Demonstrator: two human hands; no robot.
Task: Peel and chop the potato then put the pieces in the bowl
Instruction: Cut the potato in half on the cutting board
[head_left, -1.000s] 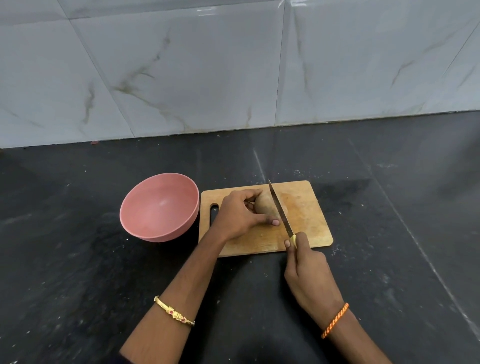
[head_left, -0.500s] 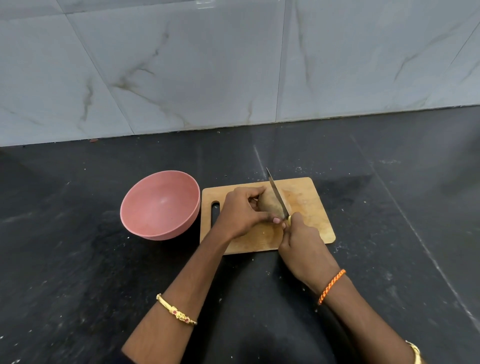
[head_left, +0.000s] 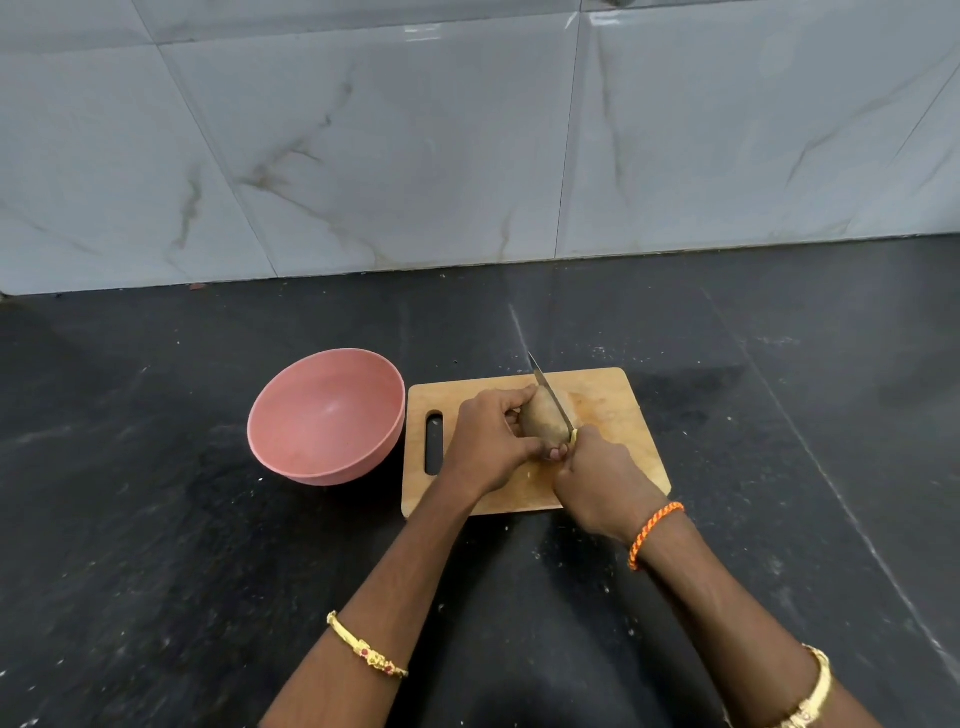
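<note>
While the blade rests along the potato: this is how things stand from where I watch.

Right grip: the right hand (head_left: 602, 480) is curled round the knife (head_left: 551, 400) at its pale handle, just at the near end of the potato.

Left grip: the left hand (head_left: 488, 444) cups the potato (head_left: 543, 423) from its left side, fingers curled over the far end and thumb pinching at the near end.

Potato's place: on the cutting board (head_left: 623, 410), about the middle, touching the wood.

Key relation: the potato's long axis runs away from the person, tilted a little to the right, and the blade lies nearly along that same axis on the potato's right flank; both hands meet at its near end.

Judgement: the skin looks brown and unpeeled, so I take this for an early peeling or first lengthwise cut.

Materials: thin steel blade, matte earthy potato skin, worn pale wooden board with a slot handle.

Bowl: the pink bowl (head_left: 291, 410), smooth and round, sits just left of the board with nothing visible in it.

Counter: the counter (head_left: 156, 571) is dark speckled stone under both.
</note>
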